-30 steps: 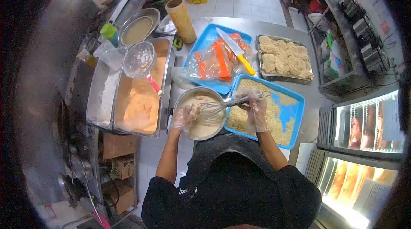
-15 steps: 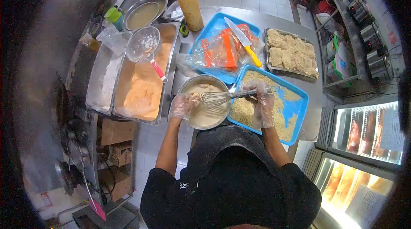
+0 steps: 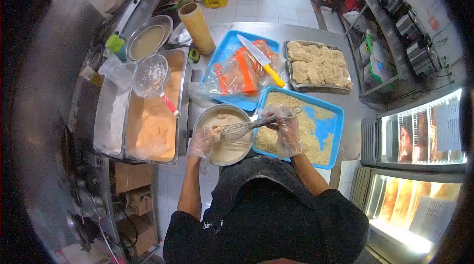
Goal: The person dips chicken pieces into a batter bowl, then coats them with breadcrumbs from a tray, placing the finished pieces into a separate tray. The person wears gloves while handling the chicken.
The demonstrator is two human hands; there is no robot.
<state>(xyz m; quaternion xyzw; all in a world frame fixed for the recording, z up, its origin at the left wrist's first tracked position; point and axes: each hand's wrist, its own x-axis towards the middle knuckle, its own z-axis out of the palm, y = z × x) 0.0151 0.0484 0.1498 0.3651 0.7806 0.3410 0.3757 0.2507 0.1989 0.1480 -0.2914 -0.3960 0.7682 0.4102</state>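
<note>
My right hand [image 3: 287, 132], in a clear plastic glove, is closed round the handle of a wire whisk [image 3: 238, 130]. The whisk lies nearly level over a metal bowl [image 3: 198, 122] of pale batter [image 3: 228, 151], its wires pointing left. At the bowl's left rim my gloved left hand [image 3: 202, 141] has its fingers bent together against the end of the wires. Pale batter coats those fingertips, and what they pinch, if anything, is hidden. Under my right hand stands a blue tray [image 3: 337, 133] of breadcrumbs [image 3: 301, 133].
Behind are a blue tray [image 3: 224, 42] with bagged meat [image 3: 232, 74] and a yellow-handled knife [image 3: 261, 59], and a tray of breaded pieces [image 3: 318, 64]. At left, a strainer [image 3: 150, 76] rests over pans of orange powder [image 3: 153, 131] and white flour [image 3: 112, 111]. Lit fridges [image 3: 419, 135] stand right.
The whole view has shifted, so the table sits lower and further left. Both hands stay at the whisk over the bowl, the whisk still in my right hand.
</note>
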